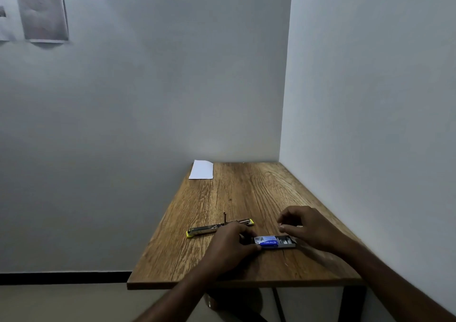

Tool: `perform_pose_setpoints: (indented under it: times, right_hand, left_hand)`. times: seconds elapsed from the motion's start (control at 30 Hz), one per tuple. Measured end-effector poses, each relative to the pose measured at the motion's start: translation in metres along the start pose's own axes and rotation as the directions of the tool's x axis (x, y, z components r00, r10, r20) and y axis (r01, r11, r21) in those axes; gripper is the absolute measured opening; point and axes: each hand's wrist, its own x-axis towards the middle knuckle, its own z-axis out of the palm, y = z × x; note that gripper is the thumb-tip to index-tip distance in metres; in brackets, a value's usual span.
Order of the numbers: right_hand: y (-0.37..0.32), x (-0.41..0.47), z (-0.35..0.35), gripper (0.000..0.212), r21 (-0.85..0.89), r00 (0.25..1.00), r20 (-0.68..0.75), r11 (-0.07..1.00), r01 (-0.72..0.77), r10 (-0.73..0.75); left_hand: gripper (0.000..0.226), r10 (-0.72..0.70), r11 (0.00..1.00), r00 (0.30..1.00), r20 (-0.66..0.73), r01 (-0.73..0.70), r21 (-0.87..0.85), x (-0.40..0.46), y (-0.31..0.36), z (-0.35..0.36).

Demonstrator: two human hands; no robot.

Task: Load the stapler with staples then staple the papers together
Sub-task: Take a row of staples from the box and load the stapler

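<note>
A small blue-and-white staple box [269,242] lies near the table's front right, its inner tray [287,240] slid out to the right with staples showing. My left hand [232,244] grips the box's left end. My right hand [306,225] hovers just above the tray, thumb and fingers pinched together; whether a staple strip is between them is too small to tell. The stapler [217,228], metal with yellow ends, lies opened flat behind my left hand. White papers [201,170] lie at the table's far left corner.
The wooden table [234,198] stands in a room corner, with a wall along its right side and behind it. Its left and front edges drop off to the floor. A dark table leg [351,304] shows below the front right.
</note>
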Motion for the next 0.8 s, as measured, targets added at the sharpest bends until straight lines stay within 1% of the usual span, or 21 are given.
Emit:
perform_pose_setpoints:
  times: [0.1,0.2,0.27,0.33,0.37,0.43,0.5,0.53,0.6,0.7,0.8]
  right_hand:
    - [0.0,0.003,0.001,0.021,0.017,1.0,-0.009,1.0,0.003,-0.002]
    - [-0.003,0.006,0.001,0.019,0.032,1.0,0.0,0.999,0.022,-0.022]
    - [-0.007,0.009,0.003,0.018,0.041,0.999,0.0,0.998,0.042,-0.042]
    - [-0.011,0.016,0.005,0.015,0.035,0.998,0.002,0.998,0.059,-0.059]
    - [-0.014,0.021,0.007,0.013,0.021,0.998,0.002,0.997,0.068,-0.068]
    - [-0.019,0.032,0.011,0.014,-0.009,0.996,0.005,0.996,0.084,-0.084]
    - [-0.026,0.043,0.017,0.016,-0.032,0.994,0.019,0.994,0.107,-0.107]
    - [-0.03,0.049,0.02,0.017,-0.039,0.992,0.025,0.992,0.122,-0.121]
    - [-0.036,0.06,0.028,0.02,-0.038,0.988,0.028,0.988,0.153,-0.152]
    - [-0.044,0.072,0.041,0.024,-0.025,0.98,0.039,0.981,0.194,-0.193]
    - [-0.048,0.081,0.052,0.027,-0.052,0.97,0.072,0.971,0.235,-0.231]
  left_hand:
    - [0.036,-0.016,1.0,1.0,0.016,0.016,-0.008,0.0,-0.001,0.0]
    - [0.043,-0.04,0.996,0.999,0.006,0.04,-0.077,-0.001,0.001,-0.002]
    - [0.036,-0.06,0.988,0.995,-0.084,0.047,-0.149,-0.003,0.002,-0.005]
    - [0.022,-0.085,0.981,0.971,-0.221,0.044,-0.186,-0.006,0.0,-0.011]
    - [0.015,-0.089,0.986,0.953,-0.29,0.043,-0.164,-0.008,-0.003,-0.015]
    - [0.007,-0.071,0.997,0.91,-0.409,0.053,-0.056,-0.011,-0.013,-0.025]
    - [0.006,-0.034,0.993,0.878,-0.477,0.082,0.08,-0.015,-0.024,-0.038]
    - [0.007,-0.012,0.985,0.874,-0.486,0.095,0.147,-0.016,-0.03,-0.042]
    - [0.009,0.016,0.963,0.88,-0.475,0.114,0.243,-0.017,-0.039,-0.05]
    - [0.013,0.026,0.951,0.898,-0.44,0.113,0.288,-0.016,-0.043,-0.052]
    - [0.025,0.026,0.931,0.939,-0.342,0.102,0.351,-0.012,-0.048,-0.047]
